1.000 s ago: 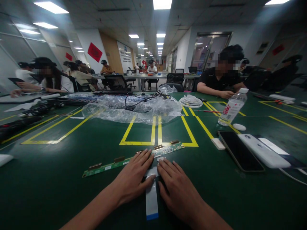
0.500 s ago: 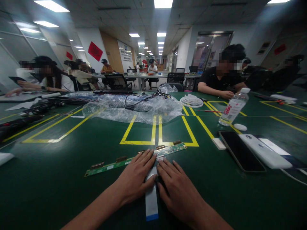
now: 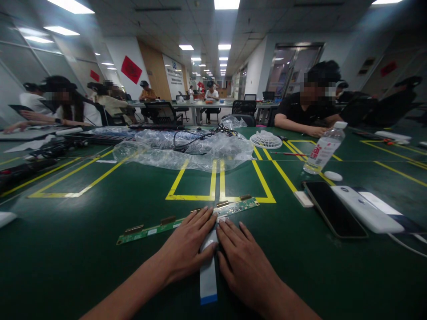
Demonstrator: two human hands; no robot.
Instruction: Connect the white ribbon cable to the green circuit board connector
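A long narrow green circuit board with brass connectors lies across the dark green table in front of me. A white flat ribbon cable with a blue end runs from the board toward me. My left hand and my right hand lie side by side on the cable's far end where it meets the board. The fingers of both are stretched out and press down there. The thumbs touch the cable. The joint itself is hidden under the fingers.
Yellow tape boxes mark the table. Crumpled clear plastic with a black cable lies beyond them. At the right are a black phone, a white power bank, a water bottle and a small white fan. People sit around.
Both hands have stayed on the cable end, closing slightly together. The cable's near end has shifted a little to the left.
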